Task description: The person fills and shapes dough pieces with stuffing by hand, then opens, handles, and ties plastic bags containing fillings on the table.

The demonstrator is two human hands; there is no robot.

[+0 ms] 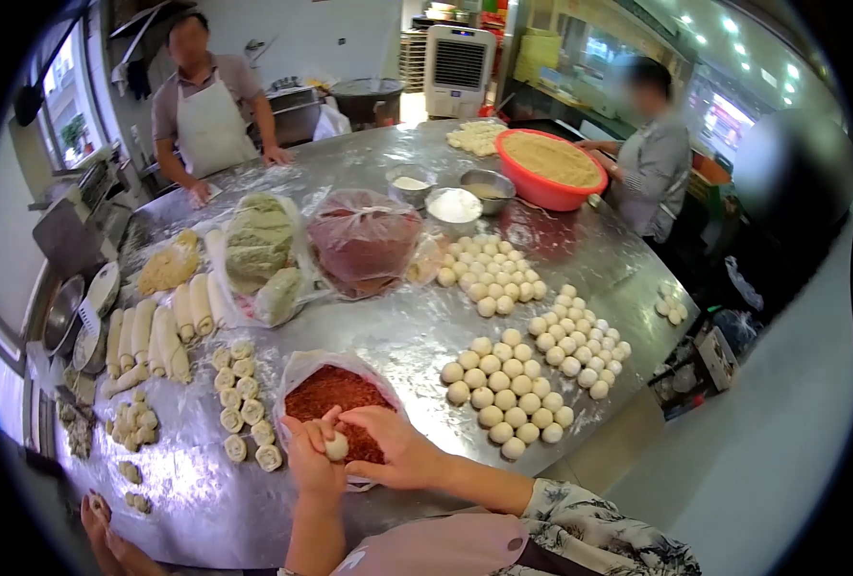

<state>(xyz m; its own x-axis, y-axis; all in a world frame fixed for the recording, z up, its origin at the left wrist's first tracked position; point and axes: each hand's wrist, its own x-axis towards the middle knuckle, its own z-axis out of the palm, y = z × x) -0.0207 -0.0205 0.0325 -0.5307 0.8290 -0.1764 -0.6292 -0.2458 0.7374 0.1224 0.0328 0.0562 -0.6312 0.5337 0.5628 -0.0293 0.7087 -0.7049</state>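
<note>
My left hand (313, 453) is closed around a small, pale dough ball (336, 445), part of which shows between the fingers. Beside it, my right hand (396, 445) curves with thumb and fingers apart; its fingertips reach the left fingers, and whether they touch the dough is unclear. Both hands are over the near edge of a plastic-lined container of reddish-brown crumbly filling (335, 392). To the left lie rolled dough pieces (252, 411) with spiral ends. Several groups of round dough balls (505, 389) sit to the right on the steel table (397, 331).
Dough logs (143, 336) and bagged green (258, 245) and dark red masses (364, 235) lie beyond. A red basin (553, 197) and flour bowl (453, 205) stand farther back. Two people stand across the table; another person's hands (109, 538) show lower left.
</note>
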